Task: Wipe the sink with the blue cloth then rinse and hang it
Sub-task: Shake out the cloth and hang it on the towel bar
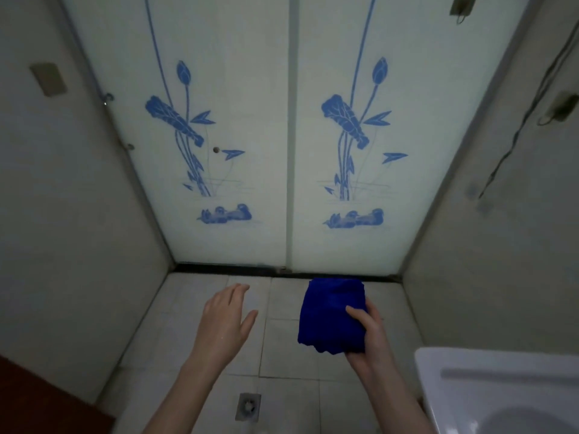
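A folded blue cloth (pixel 329 311) is held up in front of me over the tiled floor. My right hand (pixel 371 336) grips its right side, thumb lying across the top. My left hand (pixel 224 321) hovers to the left of the cloth, fingers straight and spread, holding nothing and apart from the cloth. The white sink (pixel 438 380) shows at the bottom right corner, only its left rim and part of the basin in view.
Frosted glass sliding doors (pixel 288 136) with blue lotus and duck prints stand ahead. Plain walls close in left and right. A metal floor drain (pixel 249 407) sits in the tiles below my arms. A dark red panel (pixel 37 402) fills the bottom left.
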